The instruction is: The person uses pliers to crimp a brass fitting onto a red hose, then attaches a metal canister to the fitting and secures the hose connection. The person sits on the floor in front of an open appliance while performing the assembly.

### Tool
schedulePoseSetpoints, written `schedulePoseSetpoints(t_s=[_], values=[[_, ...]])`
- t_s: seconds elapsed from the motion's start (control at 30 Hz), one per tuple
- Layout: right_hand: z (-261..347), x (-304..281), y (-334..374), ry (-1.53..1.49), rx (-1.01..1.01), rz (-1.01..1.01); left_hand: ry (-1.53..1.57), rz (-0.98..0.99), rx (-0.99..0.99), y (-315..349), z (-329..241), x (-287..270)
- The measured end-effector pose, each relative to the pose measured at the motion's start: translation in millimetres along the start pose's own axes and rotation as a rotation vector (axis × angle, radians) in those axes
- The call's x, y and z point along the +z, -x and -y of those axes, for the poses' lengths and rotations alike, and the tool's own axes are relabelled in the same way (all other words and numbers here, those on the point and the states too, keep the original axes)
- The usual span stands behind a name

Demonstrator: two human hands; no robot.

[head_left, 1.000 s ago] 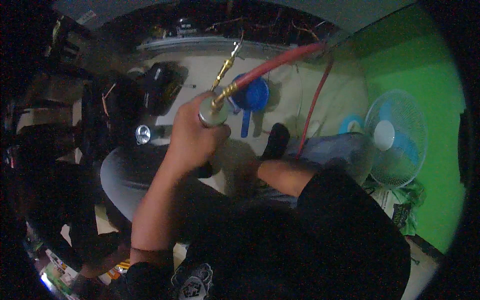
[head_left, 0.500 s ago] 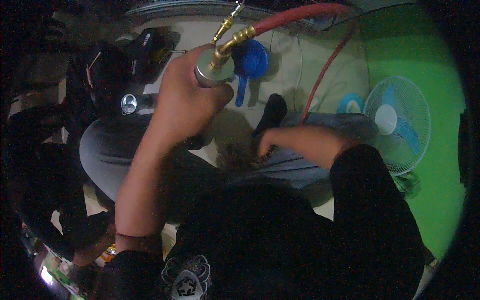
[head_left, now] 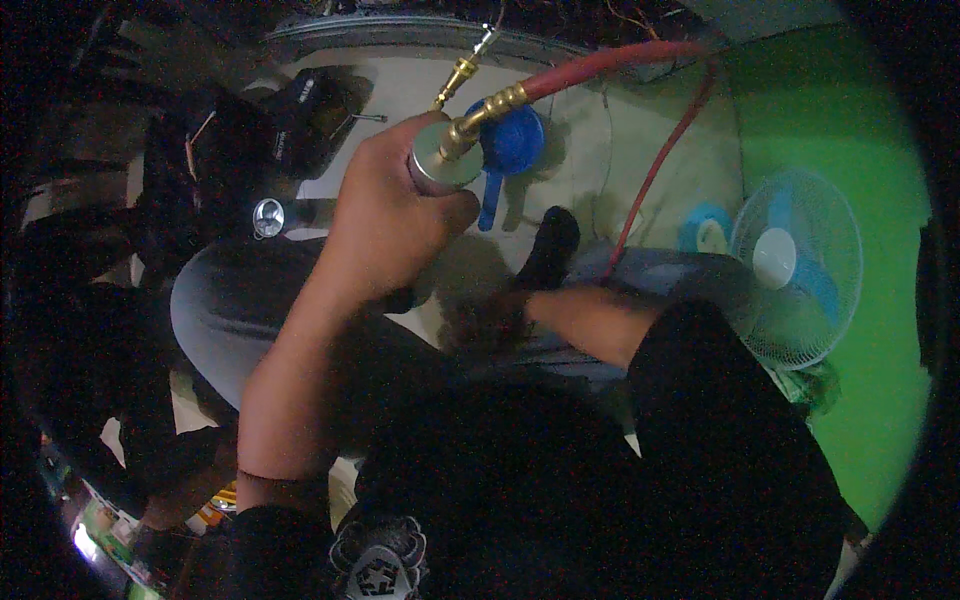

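Observation:
My left hand [head_left: 390, 220] is wrapped around a silver metal cylinder [head_left: 432, 168], thumb and fingers closed on its sides. From the cylinder's end face, a brass fitting [head_left: 485, 118] leads into a thick red hose [head_left: 615, 62]. A thin brass-and-silver nozzle [head_left: 462, 80] sticks up just beyond the fist. My right hand [head_left: 490, 318] is low between my legs, dark and blurred. Its fingers and anything in them cannot be made out. A blue plastic dipper [head_left: 515, 140] lies on the floor behind the cylinder, partly covered by the brass fitting.
A white fan with blue blades [head_left: 800, 270] stands at the right by the green wall [head_left: 880, 400], a blue ring-shaped roll [head_left: 705, 230] beside it. At left lie a silver can [head_left: 269, 216] and a black case [head_left: 300, 115]. The hose trails behind my grey-trousered leg [head_left: 680, 275].
In the picture, my left hand and the cylinder sit slightly lower and further right, as do the things around them. My right forearm has drawn a little inward and down.

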State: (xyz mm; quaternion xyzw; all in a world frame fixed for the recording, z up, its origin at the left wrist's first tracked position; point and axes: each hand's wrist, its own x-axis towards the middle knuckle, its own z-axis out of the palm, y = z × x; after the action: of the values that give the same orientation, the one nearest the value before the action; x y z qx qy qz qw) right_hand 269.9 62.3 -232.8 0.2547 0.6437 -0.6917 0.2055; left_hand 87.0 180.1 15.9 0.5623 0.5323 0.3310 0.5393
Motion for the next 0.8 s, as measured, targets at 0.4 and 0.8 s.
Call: schedulePoseSetpoints(t_s=[0.4,0.8], values=[[9.6,2.0,-18.9,-0.032,-0.048,0.021,-0.014,0.011,-0.010,1.8,-8.0,4.1],[7.2,9.6,-18.9,-0.078,-0.079,0.041,-0.045,0.028,-0.042,-5.0,-5.3,2.7]])
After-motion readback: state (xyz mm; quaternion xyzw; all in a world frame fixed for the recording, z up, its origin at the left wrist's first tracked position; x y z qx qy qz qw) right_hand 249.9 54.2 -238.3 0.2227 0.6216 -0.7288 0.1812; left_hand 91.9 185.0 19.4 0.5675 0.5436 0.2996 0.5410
